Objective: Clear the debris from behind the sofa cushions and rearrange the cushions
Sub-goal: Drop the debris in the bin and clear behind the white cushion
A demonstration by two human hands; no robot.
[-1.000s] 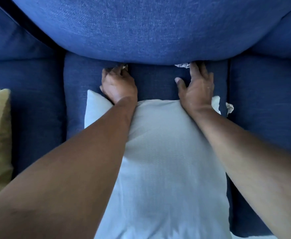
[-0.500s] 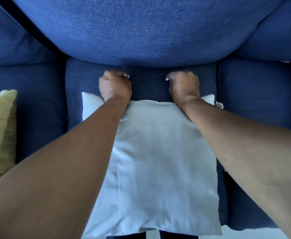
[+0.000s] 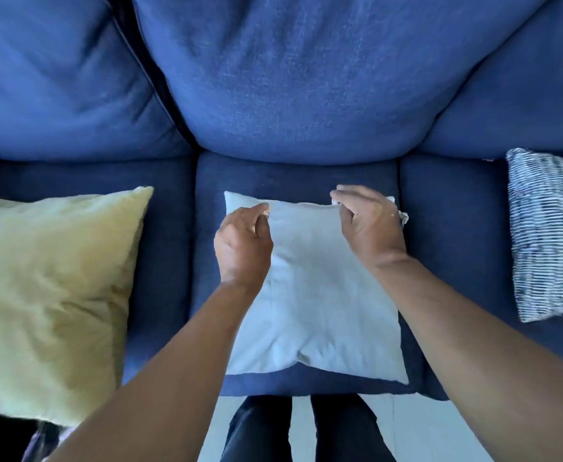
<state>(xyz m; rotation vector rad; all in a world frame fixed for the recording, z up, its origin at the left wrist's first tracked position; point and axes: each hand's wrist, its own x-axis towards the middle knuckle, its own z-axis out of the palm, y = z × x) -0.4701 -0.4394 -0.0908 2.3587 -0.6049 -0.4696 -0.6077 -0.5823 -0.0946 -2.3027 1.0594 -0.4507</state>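
A white cushion (image 3: 320, 305) lies flat on the middle seat of the blue sofa (image 3: 447, 235). My left hand (image 3: 243, 243) hovers over the cushion's upper left part, fingers pinched on a small white scrap (image 3: 266, 213). My right hand (image 3: 368, 225) is over the upper right corner, fingers curled on a white crumpled scrap (image 3: 335, 201). Another bit of white crumpled debris (image 3: 403, 216) shows just past my right hand at the cushion's corner. The big blue back cushion (image 3: 300, 78) stands behind the seat.
A yellow-green cushion (image 3: 46, 288) lies on the left seat. A blue-and-white striped cushion (image 3: 550, 235) rests on the right seat. My legs (image 3: 307, 428) and pale floor (image 3: 433, 428) show below the sofa's front edge.
Both hands have pulled back from the gap under the back cushion, closing on white scraps, and now sit over the white cushion. The view has drawn back, showing the side cushions.
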